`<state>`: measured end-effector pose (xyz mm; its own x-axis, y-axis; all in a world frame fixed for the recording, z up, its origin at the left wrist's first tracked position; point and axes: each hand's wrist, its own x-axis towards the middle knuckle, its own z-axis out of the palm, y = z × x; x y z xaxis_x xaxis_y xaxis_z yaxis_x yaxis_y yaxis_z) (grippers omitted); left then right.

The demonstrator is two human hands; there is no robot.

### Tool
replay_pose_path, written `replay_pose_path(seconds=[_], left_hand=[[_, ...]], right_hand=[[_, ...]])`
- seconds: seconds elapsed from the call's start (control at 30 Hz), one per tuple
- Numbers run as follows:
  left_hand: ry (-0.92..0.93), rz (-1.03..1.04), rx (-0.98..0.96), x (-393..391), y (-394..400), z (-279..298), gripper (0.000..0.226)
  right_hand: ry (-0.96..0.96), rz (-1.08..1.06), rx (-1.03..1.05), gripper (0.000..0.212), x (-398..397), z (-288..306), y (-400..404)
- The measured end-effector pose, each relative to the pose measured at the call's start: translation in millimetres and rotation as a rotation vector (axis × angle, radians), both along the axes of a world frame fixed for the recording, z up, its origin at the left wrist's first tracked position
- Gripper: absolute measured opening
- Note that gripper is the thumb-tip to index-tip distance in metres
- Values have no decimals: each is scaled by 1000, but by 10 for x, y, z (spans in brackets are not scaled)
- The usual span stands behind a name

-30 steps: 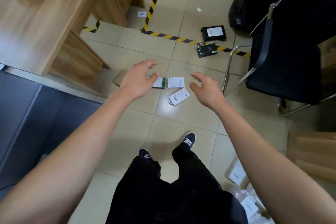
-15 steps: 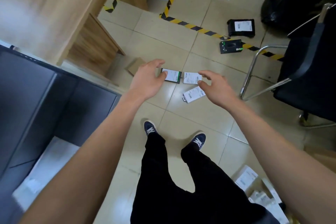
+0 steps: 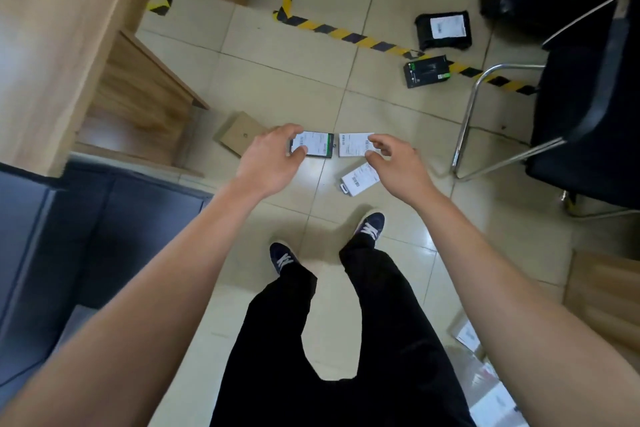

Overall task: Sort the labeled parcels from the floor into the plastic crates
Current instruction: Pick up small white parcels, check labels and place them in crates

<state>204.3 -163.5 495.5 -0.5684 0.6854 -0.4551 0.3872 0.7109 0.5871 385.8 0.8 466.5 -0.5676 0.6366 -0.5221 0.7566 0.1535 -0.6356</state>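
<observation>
Three small labeled parcels lie close together on the tiled floor. One is black with a green edge (image 3: 318, 146), beside it lies a white one (image 3: 351, 146), and a second white one (image 3: 356, 179) lies tilted just nearer me. My left hand (image 3: 273, 159) reaches down over the left end of the black parcel, thumb and forefinger spread to either side of it. My right hand (image 3: 394, 163) hovers over the right end of the white parcel, fingers curved and apart. Neither hand plainly grips anything.
A flat brown cardboard piece (image 3: 239, 133) lies left of the parcels by the wooden desk (image 3: 69, 45). A black bagged parcel (image 3: 443, 29) and a black box (image 3: 427, 71) sit by the hazard tape (image 3: 346, 33). There is a chair (image 3: 571, 114) at right, a dark grey bin (image 3: 52, 236) at left, and more parcels (image 3: 467, 334) at lower right.
Both hands have dropped lower and closed in on the two side-by-side parcels. My view has tipped further down, and my feet have stepped forward.
</observation>
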Motion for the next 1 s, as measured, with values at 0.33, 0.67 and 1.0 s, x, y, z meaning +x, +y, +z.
replay_pose_path(seconds=[0.33,0.67,1.0], left_hand=[[17,-150,-9,-243,934,-1318,41],[105,-295,-38,-475,1599,-2891,44],[100,-398,-96,-622,1868,-4507,44]], right_hand=[[-30,-139,-79,36,-62,-1215,626],[21,-364,-130,35,-253,-2748,1154],[122,-796,-323,18,-504,-4576,1188]])
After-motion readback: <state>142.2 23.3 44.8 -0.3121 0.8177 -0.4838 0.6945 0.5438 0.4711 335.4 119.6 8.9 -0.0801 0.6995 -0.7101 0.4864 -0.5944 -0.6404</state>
